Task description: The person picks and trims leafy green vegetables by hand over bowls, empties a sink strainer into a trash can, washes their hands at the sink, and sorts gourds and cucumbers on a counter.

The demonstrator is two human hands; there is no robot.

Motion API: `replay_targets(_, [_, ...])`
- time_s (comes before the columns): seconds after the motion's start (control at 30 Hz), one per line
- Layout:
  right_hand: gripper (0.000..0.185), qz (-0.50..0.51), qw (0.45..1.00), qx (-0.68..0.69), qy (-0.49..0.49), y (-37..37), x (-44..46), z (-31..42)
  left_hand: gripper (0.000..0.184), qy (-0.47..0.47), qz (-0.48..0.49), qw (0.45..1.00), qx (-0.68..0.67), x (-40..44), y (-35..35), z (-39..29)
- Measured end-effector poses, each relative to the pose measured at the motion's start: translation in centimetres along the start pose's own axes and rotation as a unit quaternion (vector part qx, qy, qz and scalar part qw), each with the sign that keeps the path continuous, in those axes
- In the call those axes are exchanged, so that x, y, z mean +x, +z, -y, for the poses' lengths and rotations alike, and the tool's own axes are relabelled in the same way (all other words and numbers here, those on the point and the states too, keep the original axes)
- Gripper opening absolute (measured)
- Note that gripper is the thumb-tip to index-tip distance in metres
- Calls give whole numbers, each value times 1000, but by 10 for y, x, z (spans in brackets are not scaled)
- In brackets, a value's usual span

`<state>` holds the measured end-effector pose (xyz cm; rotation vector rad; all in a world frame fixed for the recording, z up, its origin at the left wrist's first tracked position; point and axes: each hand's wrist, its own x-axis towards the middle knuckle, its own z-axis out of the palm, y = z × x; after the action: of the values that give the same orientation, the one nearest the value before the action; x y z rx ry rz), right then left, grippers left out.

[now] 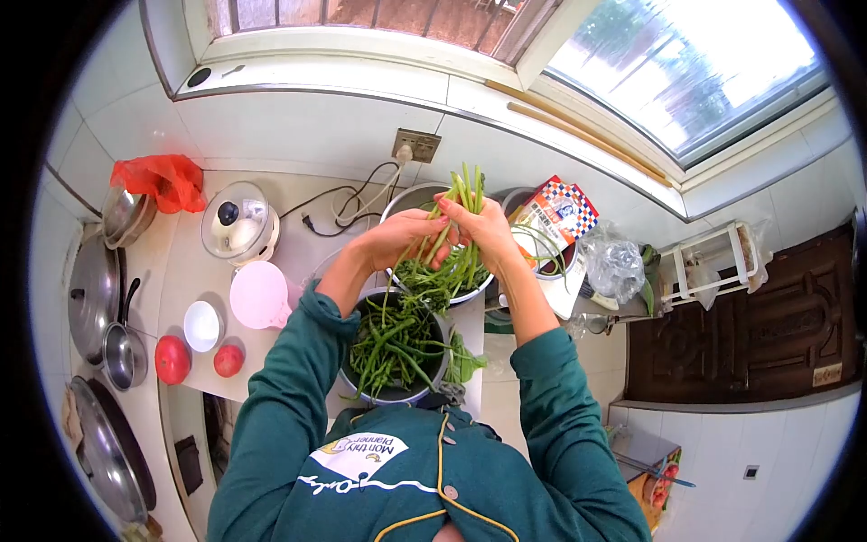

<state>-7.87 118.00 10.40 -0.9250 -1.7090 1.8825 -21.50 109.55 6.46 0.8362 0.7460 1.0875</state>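
Note:
Both of my hands are raised over a metal pot heaped with leafy greens. My right hand is closed around a bunch of long green vegetable stems, whose pale ends stick up above the fingers. Close beside it, my left hand has its fingers curled in on thin stems of the same bunch. Leafy parts hang below the hands into the pot. Nearer my body stands a second, dark-lined pot filled with green stems and pods. A few loose leaves lie to its right.
On the left are a pink plastic strainer or scoop, a white bowl, two red tomatoes, a glass-lidded cooker and a small saucepan. A checked package and a clear plastic bag sit on the right. A cord runs behind.

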Motion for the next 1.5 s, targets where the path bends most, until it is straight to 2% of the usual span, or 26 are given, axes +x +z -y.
replay_targets(0.13, [23, 24, 998, -42, 46, -10, 6, -6, 38, -9, 54, 998, 30, 8, 0, 2])
replay_targets(0.2, [26, -57, 998, 37, 13, -15, 12, -12, 45, -7, 25, 1000, 7, 7, 1, 2])
replay_targets(0.23, [28, -64, 997, 31, 1, -19, 8, -1, 50, -38, -17, 999, 33, 2, -1, -8])
replay_targets(0.27, [28, -65, 995, 70, -15, -23, 2, 10, 54, -18, -47, 998, 36, -2, -9, -9])
replay_targets(0.33, [22, -48, 984, 162, -49, -33, -4, 30, 46, -2, -172, 983, 62, -4, -30, -2])
replay_targets(0.37, [22, -60, 979, 180, -76, -37, -8, 41, 46, -5, -171, 983, 59, -4, -39, 5])
replay_targets(0.43, [21, -88, 968, 201, -124, -48, -7, 59, 34, 0, -280, 948, 154, -3, -52, 19])
replay_targets(0.57, [21, -81, 939, 288, -171, -63, -1, 86, 27, 29, -299, 937, 179, 5, -58, 42])
replay_targets(0.67, [22, -99, 921, 319, -203, -68, 3, 100, 31, 37, -266, 941, 205, 10, -48, 50])
replay_targets(0.7, [22, -118, 912, 334, -206, -69, 4, 103, 42, 44, -234, 956, 170, 10, -46, 49])
replay_targets(0.73, [22, -137, 903, 349, -207, -70, 5, 104, 42, 44, -234, 956, 169, 8, -36, 42])
replay_targets(0.8, [22, -145, 895, 371, -202, -72, 7, 105, 58, 75, -192, 943, 260, 5, -17, 31])
replay_targets(0.83, [22, -158, 882, 400, -192, -73, 8, 105, 73, 74, -165, 953, 245, 10, -20, 33])
replay_targets(0.93, [21, -184, 854, 459, -161, -75, 15, 98, 81, 101, -186, 947, 243, 21, -5, 31])
replay_targets(1.0, [20, -198, 838, 489, -142, -75, 18, 93, 79, 126, -212, 939, 239, 33, -2, 38])
replay_targets(1.07, [19, -173, 815, 539, -121, -73, 17, 90, 76, 104, -200, 962, 155, 48, -9, 52])
replay_targets(1.1, [21, -165, 810, 550, -119, -73, 16, 90, 60, 62, -255, 954, 148, 50, -7, 54])
replay_targets(1.13, [21, -165, 810, 550, -119, -73, 16, 89, 60, 61, -254, 954, 149, 49, -10, 54])
replay_targets(1.2, [22, -192, 811, 536, -137, -77, 17, 88, 42, 76, -216, 972, 52, 44, -12, 50])
replay_targets(1.23, [22, -194, 810, 536, -137, -82, 17, 87, 33, 72, -234, 968, -47, 42, -9, 51])
replay_targets(1.27, [23, -185, 808, 543, -136, -88, 19, 85, 33, 70, -234, 968, -46, 40, -8, 50])
replay_targets(1.33, [23, -174, 805, 551, -134, -89, 23, 83, 30, 63, -143, 979, -128, 32, -10, 46])
replay_targets(1.37, [23, -207, 800, 548, -135, -90, 25, 82, 40, 33, -137, 978, -155, 28, -11, 44])
replay_targets(1.4, [23, -239, 793, 543, -136, -90, 27, 82, 40, 34, -137, 978, -155, 26, -11, 46])
replay_targets(1.47, [23, -243, 784, 555, -137, -92, 31, 81, 52, 33, -105, 986, -129, 23, -9, 48])
replay_targets(1.5, [23, -249, 775, 565, -137, -94, 33, 79, 60, 10, -118, 991, -60, 17, -7, 45])
